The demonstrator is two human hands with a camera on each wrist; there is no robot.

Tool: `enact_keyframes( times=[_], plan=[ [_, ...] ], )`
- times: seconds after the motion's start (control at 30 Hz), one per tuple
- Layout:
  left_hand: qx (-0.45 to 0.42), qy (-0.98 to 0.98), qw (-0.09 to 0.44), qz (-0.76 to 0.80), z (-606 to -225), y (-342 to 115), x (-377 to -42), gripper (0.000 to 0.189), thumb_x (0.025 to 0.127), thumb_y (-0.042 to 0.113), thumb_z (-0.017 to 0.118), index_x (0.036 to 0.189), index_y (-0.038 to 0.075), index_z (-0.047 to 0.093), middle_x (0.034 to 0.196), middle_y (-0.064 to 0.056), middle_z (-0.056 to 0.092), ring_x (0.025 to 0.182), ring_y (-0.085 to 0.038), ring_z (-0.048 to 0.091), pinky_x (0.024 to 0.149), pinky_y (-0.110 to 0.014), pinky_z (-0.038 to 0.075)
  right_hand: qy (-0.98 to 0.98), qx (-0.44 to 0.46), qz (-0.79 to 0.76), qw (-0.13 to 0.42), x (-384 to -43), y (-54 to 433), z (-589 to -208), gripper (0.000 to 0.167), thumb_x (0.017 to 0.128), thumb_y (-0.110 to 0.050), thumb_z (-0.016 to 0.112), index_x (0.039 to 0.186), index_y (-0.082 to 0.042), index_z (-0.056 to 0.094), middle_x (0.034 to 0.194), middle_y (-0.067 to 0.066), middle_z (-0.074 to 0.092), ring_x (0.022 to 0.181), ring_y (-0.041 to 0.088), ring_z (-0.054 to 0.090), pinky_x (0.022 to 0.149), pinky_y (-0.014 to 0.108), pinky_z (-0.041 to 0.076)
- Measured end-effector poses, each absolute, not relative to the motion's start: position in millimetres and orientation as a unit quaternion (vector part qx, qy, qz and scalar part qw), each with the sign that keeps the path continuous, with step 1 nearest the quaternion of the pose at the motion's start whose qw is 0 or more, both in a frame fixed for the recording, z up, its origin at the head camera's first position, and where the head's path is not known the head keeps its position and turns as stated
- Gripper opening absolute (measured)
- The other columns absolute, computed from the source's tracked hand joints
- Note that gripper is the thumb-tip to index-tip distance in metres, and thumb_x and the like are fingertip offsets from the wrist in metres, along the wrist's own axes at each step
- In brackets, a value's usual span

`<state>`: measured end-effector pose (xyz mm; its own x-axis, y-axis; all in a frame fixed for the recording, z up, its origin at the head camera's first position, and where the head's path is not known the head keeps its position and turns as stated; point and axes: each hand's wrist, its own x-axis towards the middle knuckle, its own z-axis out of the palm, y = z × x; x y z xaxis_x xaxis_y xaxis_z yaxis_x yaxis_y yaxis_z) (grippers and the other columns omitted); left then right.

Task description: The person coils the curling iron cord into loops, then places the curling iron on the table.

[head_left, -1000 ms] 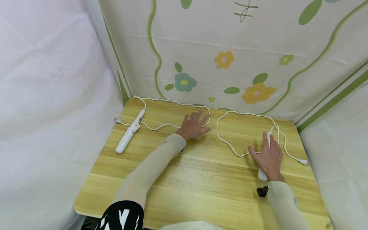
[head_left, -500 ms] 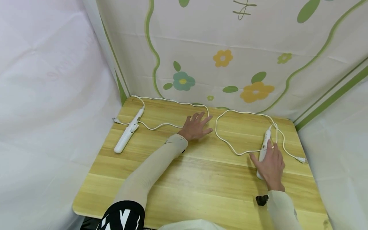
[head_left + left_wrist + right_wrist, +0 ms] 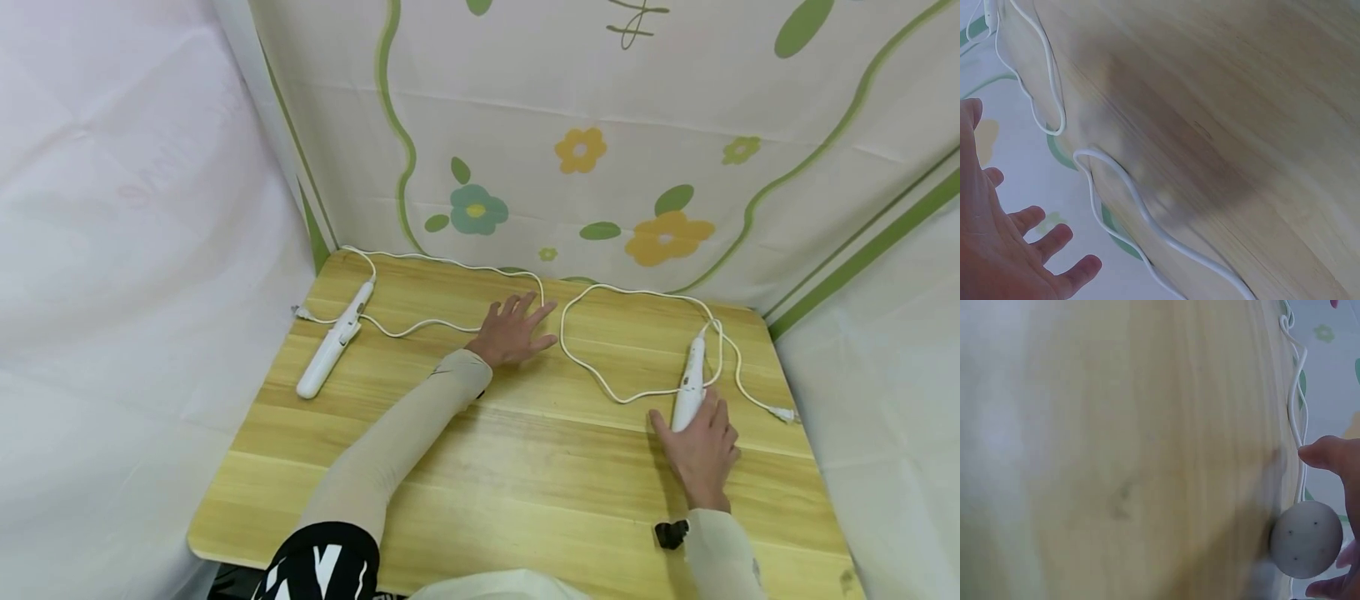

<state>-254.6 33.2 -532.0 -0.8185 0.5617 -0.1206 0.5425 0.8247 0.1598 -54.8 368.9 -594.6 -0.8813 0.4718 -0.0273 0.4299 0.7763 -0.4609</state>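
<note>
Head pic bright, wrist pics dimmer w/ soft shadows.

On the right of the table [image 3: 540, 483] lies my slim white wand [image 3: 690, 387], its rounded end partly covered by my right hand [image 3: 701, 454], its white cord [image 3: 600, 382] looped leftward. A matching wand [image 3: 330, 354] slants near the left edge, its pale lead [image 3: 420, 325] running rightward to pass beneath my left hand [image 3: 513, 333].
</note>
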Motion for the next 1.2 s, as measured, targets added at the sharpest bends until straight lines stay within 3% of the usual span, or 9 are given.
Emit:
enact_keyframes(
  times=[0.2,0.33,0.5,0.63,0.97,1.2],
  plan=[
    [0.29,0.952,0.08,0.056,-534.6,33.8,-255.9,0.075,0.11,0.075,0.028,0.175,0.044,0.009,0.183,-0.004,0.016,0.164,-0.032,0.028,0.128,-0.062,0.033,-0.936,-0.257,0.235,0.052,-52.2,364.9,-597.8,0.115,0.094,-0.071,0.071,0.169,-0.001,0.02,0.171,0.034,0.026,0.127,0.062,0.039,0.095,0.074,0.032],
    [0.291,0.951,0.082,0.057,-536.1,34.6,-256.4,0.074,0.11,0.075,0.029,0.175,0.044,0.009,0.183,-0.003,0.015,0.164,-0.032,0.027,0.128,-0.062,0.033,-0.93,-0.272,0.241,0.052,-50.8,363.4,-599.7,0.103,0.097,-0.067,0.069,0.156,0.012,0.038,0.166,0.038,0.031,0.13,0.063,0.04,0.097,0.073,0.033],
    [0.293,0.95,0.081,0.064,-535.3,35.2,-254.8,0.074,0.111,0.074,0.031,0.175,0.044,0.011,0.183,-0.004,0.016,0.164,-0.032,0.027,0.128,-0.062,0.033,-0.918,-0.281,0.27,0.077,-48.9,365.3,-603.5,0.083,0.102,-0.048,0.067,0.146,0.02,0.049,0.163,0.041,0.036,0.138,0.064,0.04,0.108,0.075,0.032],
    [0.299,0.949,0.071,0.067,-535.1,36.1,-253.8,0.074,0.111,0.072,0.034,0.175,0.043,0.012,0.182,-0.005,0.02,0.163,-0.033,0.029,0.127,-0.062,0.035,-0.906,-0.282,0.298,0.105,-45.9,369.1,-607.6,0.071,0.102,-0.034,0.067,0.139,0.025,0.053,0.158,0.039,0.041,0.14,0.058,0.043,0.114,0.071,0.036],
    [0.301,0.947,0.076,0.078,-539.5,38.8,-255.5,0.073,0.111,0.069,0.038,0.175,0.044,0.013,0.181,-0.006,0.021,0.163,-0.034,0.029,0.127,-0.063,0.034,-0.896,-0.272,0.315,0.153,-40.2,374.9,-607.7,0.061,0.098,-0.027,0.071,0.135,0.02,0.06,0.153,0.031,0.05,0.132,0.051,0.052,0.102,0.065,0.043],
    [0.313,0.941,0.092,0.093,-537.8,42.8,-253.0,0.073,0.112,0.069,0.037,0.175,0.043,0.013,0.183,-0.005,0.018,0.165,-0.033,0.025,0.129,-0.063,0.03,-0.9,-0.264,0.315,0.144,-40.0,380.5,-602.7,0.06,0.099,-0.027,0.074,0.14,0.015,0.061,0.154,0.03,0.05,0.131,0.049,0.052,0.096,0.062,0.042]
  ],
)
